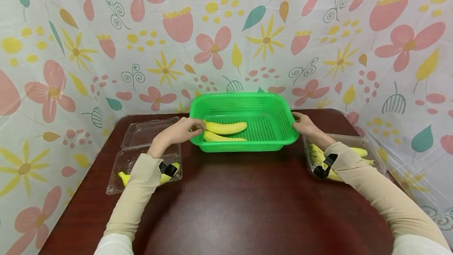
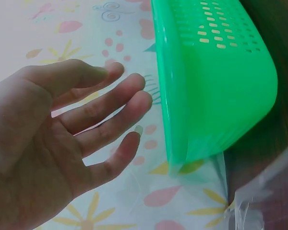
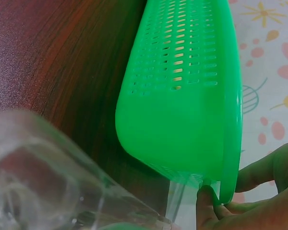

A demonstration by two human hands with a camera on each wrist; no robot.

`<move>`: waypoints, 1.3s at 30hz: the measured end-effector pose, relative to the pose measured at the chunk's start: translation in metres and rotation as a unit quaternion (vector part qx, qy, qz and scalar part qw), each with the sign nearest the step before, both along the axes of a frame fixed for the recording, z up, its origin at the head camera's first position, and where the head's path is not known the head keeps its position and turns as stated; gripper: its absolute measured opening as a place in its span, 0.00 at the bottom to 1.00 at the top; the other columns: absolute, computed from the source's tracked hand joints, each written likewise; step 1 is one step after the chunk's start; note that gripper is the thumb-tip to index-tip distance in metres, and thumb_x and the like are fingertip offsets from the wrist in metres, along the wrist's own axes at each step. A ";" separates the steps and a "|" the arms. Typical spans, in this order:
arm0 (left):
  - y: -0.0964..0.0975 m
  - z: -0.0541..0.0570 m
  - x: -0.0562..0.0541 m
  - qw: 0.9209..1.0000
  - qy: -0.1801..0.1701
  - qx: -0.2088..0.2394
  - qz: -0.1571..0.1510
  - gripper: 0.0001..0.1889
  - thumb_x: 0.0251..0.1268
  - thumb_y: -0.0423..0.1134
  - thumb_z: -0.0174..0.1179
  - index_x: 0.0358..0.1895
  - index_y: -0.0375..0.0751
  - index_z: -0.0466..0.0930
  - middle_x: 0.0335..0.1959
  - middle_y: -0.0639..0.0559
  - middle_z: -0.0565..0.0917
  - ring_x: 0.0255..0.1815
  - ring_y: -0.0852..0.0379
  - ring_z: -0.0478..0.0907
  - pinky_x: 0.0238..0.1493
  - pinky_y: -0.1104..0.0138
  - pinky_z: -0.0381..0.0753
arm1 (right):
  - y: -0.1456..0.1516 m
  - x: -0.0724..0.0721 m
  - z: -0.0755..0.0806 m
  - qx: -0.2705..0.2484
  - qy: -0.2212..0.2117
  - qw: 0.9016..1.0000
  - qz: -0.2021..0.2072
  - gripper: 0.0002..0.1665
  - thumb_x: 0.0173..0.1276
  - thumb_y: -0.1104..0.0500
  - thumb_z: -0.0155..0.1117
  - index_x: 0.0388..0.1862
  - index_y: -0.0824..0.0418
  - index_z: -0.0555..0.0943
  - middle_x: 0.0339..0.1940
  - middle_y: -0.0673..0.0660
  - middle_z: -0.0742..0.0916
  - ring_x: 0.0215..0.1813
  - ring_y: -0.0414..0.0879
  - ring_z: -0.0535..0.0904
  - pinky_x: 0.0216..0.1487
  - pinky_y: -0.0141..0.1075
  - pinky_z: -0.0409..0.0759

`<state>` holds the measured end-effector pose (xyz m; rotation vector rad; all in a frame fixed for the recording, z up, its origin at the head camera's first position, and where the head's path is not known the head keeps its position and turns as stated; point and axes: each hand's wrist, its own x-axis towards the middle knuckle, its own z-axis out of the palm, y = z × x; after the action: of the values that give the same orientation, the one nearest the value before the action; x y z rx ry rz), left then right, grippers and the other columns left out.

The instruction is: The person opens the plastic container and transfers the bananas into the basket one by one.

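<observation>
Flowered cloth backs a dark table, left grip loosely spread, right grip pinching the green basket.

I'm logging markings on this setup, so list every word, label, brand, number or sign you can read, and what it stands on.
None: no text can be read in any view.
Green basket, bananas, clear containers: no lettering seen.
Floral backdrop: printed plant shapes and dots, no lettering seen.
Black wrist devices: too small to read any marking, if there is one.
</observation>
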<state>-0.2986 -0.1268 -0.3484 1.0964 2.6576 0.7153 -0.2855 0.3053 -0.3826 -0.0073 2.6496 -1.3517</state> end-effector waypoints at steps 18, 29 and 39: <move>-0.047 0.005 0.016 0.989 -0.115 -0.085 0.046 0.11 0.75 0.35 0.48 0.47 0.35 0.80 0.33 0.44 0.82 0.33 0.53 0.78 0.32 0.67 0.74 | 0.001 -0.001 -0.001 0.009 -0.005 1.000 0.002 0.42 0.65 0.72 0.37 0.77 0.71 0.38 0.69 0.82 0.62 0.66 0.69 0.65 0.39 0.42 0.68; -0.063 -0.006 0.020 0.973 -0.182 -0.124 0.067 0.12 0.70 0.34 0.54 0.51 0.31 0.77 0.23 0.50 0.78 0.31 0.52 0.77 0.36 0.65 0.74 | 0.001 0.001 -0.001 0.006 -0.005 1.000 0.008 0.41 0.66 0.72 0.37 0.77 0.72 0.38 0.70 0.82 0.60 0.68 0.71 0.64 0.41 0.43 0.70; -0.081 -0.024 0.031 0.951 -0.244 -0.170 0.088 0.20 0.67 0.37 0.59 0.58 0.29 0.75 0.35 0.45 0.80 0.34 0.51 0.78 0.40 0.63 0.77 | 0.000 0.000 0.001 0.018 -0.004 1.000 0.004 0.41 0.68 0.71 0.37 0.77 0.71 0.38 0.69 0.82 0.60 0.61 0.67 0.66 0.36 0.40 0.69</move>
<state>-0.2679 -0.2080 -0.3724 0.5149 2.3391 0.4538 -0.2855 0.3056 -0.3812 -0.0090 2.6641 -1.2985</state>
